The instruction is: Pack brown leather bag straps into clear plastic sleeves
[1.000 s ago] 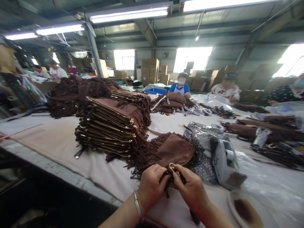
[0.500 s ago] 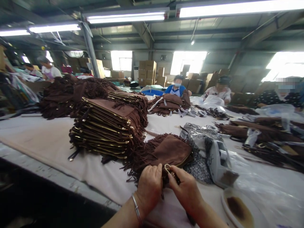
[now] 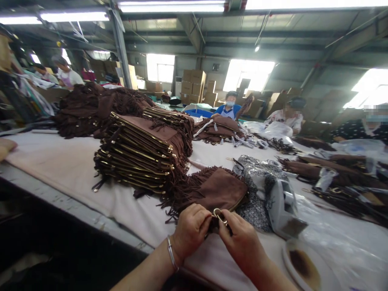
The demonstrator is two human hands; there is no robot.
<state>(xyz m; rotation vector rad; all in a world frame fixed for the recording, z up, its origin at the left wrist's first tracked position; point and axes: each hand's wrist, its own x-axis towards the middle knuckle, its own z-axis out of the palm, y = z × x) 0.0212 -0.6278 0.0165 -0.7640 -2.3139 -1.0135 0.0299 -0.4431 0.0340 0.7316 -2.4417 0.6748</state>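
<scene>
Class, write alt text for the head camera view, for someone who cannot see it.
The left hand grips the edge of a brown suede fringed bag while the right hand pinches its gold metal ring, on a pale cloth-covered table; a stack of matching bags stands behind.

- Left grip: fingers curled in and closed, knuckles up, with the bare forearm rising from the lower left.
- Right grip: thumb and forefinger pinched together, back of the hand up, with the forearm rising from the lower right.
- The two grips meet at the fingertips.
</scene>
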